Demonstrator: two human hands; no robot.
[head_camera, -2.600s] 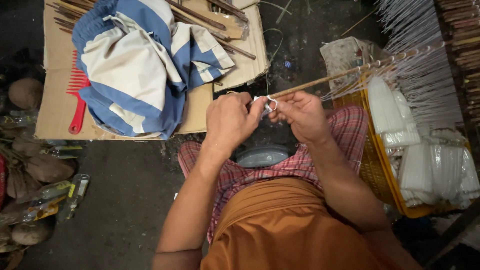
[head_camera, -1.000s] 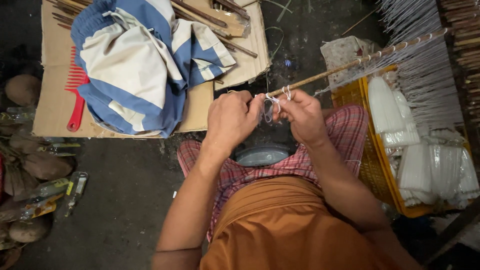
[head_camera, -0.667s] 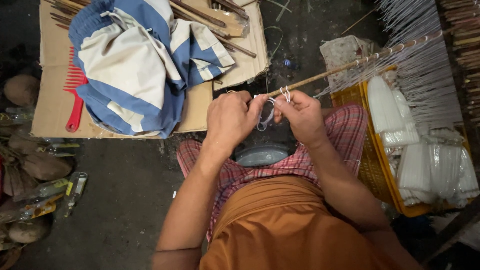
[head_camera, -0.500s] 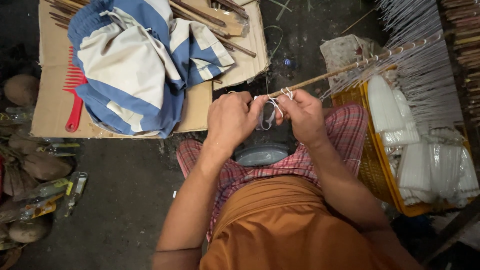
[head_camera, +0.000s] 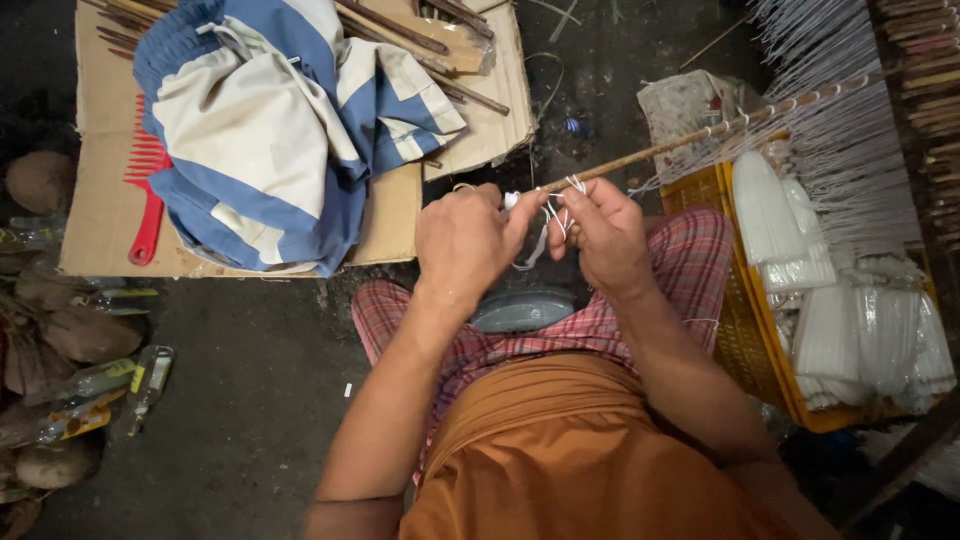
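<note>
We pinch white threads (head_camera: 545, 222) with left hand (head_camera: 462, 240) and right hand (head_camera: 605, 235) at the stick (head_camera: 640, 155); threads beyond the right hand already hang tied; this end's unfinished.

1. Thin white thread (head_camera: 545, 225), matt, pinched in the fingers (head_camera: 520, 205).
2. Rough wooden stick (head_camera: 690, 140) beyond them.
3. Soft striped cloth (head_camera: 270, 120) on matt cardboard (head_camera: 100, 230), left.
4. Glossy red plastic comb (head_camera: 145, 205).

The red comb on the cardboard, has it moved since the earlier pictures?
No. The red comb lies at the same spot on the cardboard, beside the blue and white cloth, as before.
</note>
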